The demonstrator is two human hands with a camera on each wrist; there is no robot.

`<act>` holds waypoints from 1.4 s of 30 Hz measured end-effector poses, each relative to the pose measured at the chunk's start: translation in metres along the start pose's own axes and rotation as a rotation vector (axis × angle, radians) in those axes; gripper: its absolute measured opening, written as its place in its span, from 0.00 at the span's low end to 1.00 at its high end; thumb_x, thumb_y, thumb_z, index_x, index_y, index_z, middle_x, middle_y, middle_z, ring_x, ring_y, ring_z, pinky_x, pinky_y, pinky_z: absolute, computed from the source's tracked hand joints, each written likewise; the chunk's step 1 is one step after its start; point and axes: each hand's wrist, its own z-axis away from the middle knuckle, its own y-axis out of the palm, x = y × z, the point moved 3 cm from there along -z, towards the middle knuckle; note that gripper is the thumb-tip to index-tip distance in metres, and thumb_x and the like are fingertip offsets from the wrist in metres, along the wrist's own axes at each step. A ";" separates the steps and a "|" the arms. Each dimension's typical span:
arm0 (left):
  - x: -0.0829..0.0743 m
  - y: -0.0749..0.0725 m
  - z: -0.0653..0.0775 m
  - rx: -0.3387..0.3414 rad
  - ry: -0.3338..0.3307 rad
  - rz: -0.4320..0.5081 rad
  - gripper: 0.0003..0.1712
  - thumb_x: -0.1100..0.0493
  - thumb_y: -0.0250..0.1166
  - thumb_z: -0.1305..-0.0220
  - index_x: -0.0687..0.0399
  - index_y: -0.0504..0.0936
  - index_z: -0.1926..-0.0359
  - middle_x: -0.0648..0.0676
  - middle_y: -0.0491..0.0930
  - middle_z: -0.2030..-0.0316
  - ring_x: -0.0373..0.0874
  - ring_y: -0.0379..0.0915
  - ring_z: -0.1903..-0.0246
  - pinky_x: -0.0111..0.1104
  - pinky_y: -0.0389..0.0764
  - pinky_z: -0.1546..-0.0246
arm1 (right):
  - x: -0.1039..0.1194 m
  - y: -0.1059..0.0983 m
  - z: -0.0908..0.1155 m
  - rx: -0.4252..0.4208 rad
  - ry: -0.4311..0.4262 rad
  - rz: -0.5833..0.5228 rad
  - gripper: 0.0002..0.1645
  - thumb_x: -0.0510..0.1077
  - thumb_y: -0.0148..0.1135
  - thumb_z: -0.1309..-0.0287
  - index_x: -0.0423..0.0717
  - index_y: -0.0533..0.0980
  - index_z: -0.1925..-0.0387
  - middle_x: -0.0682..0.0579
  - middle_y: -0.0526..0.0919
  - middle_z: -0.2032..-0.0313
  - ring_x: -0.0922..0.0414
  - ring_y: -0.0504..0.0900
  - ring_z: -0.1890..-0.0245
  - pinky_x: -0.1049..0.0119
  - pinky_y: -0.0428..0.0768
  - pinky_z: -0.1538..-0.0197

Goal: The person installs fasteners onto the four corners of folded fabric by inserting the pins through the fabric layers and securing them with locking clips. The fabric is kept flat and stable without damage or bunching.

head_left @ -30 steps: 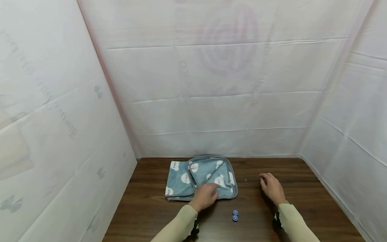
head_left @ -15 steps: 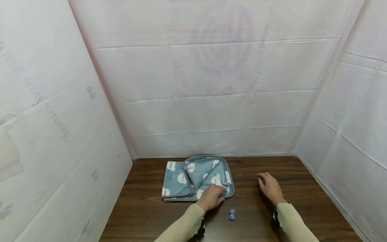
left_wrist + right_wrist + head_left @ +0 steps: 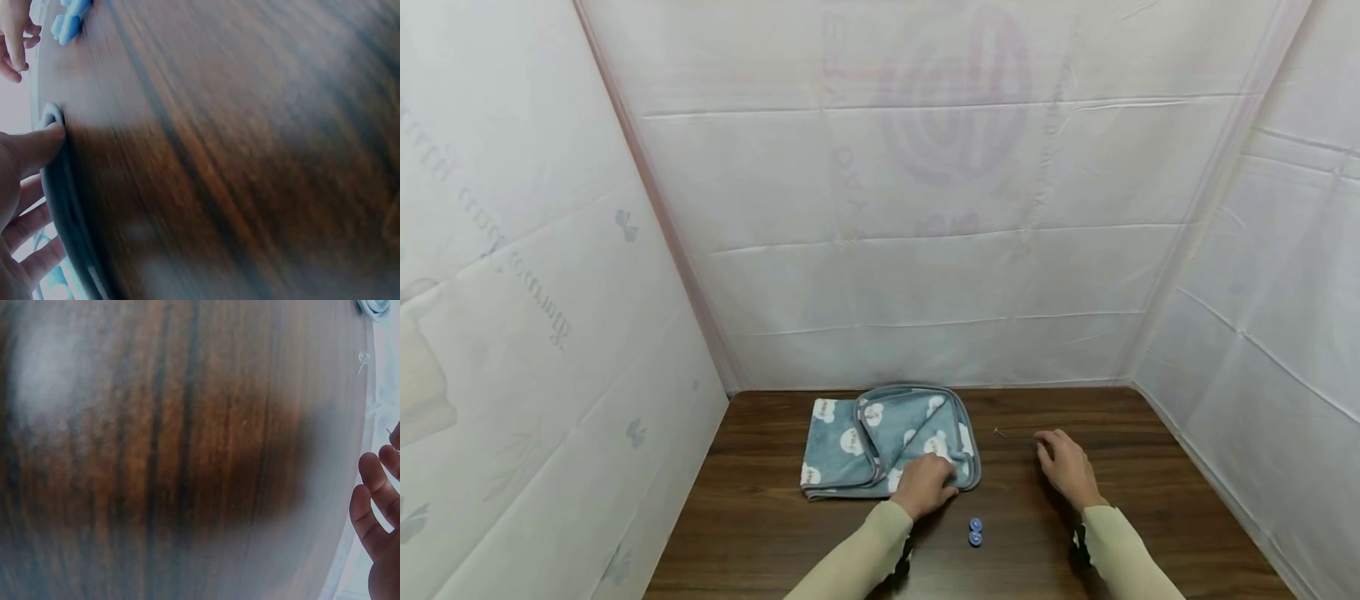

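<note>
A folded teal blanket [image 3: 831, 454] with white cloud-like patches and a grey hem lies at the back left of the table. My left hand [image 3: 925, 485] rests on its front right part. In the left wrist view the thumb [image 3: 47, 144] touches the hem and the other fingers spread over the cloth. My right hand [image 3: 1067, 468] is low over the table at the right. In the right wrist view, a thin pointed pin [image 3: 389, 431] sticks out at its fingertips, mostly hidden by them. A similar small clear push pin [image 3: 363, 359] lies on the table, left of that hand.
Two small round blue things [image 3: 975, 532] sit one behind the other on the brown wooden table [image 3: 760, 542], between the forearms. White sheeting [image 3: 925, 275] walls off the back and both sides.
My left hand has slid right along the blanket's front edge, closer to its right corner. The right hand has barely moved. The whole head view has shifted slightly.
</note>
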 end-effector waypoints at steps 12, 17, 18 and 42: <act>0.000 0.001 0.003 -0.060 -0.004 0.046 0.03 0.53 0.74 0.39 0.42 0.90 0.69 0.41 0.85 0.71 0.37 0.80 0.71 0.31 0.80 0.71 | 0.004 0.002 0.002 -0.013 -0.004 -0.005 0.13 0.33 0.65 0.35 0.36 0.84 0.50 0.41 0.83 0.57 0.59 0.71 0.78 0.63 0.69 0.76; 0.001 0.000 0.003 -0.054 -0.016 0.071 0.03 0.53 0.72 0.36 0.43 0.90 0.67 0.40 0.85 0.70 0.36 0.80 0.70 0.31 0.81 0.70 | 0.006 0.003 0.003 -0.024 -0.014 -0.011 0.13 0.32 0.66 0.36 0.36 0.84 0.50 0.42 0.83 0.58 0.60 0.69 0.79 0.64 0.68 0.76; 0.001 -0.001 0.002 -0.052 -0.022 0.077 0.04 0.53 0.71 0.35 0.43 0.90 0.66 0.41 0.86 0.70 0.36 0.81 0.70 0.30 0.81 0.69 | 0.006 0.003 0.003 -0.025 -0.016 -0.013 0.13 0.32 0.66 0.36 0.36 0.84 0.51 0.42 0.83 0.58 0.60 0.68 0.80 0.64 0.68 0.76; 0.010 -0.024 0.002 -0.191 -0.010 0.297 0.12 0.71 0.57 0.29 0.54 0.84 0.54 0.50 0.86 0.66 0.40 0.81 0.71 0.30 0.79 0.70 | 0.043 0.003 -0.011 -0.077 -0.158 -0.085 0.09 0.31 0.68 0.39 0.40 0.85 0.56 0.48 0.84 0.63 0.55 0.81 0.70 0.59 0.78 0.70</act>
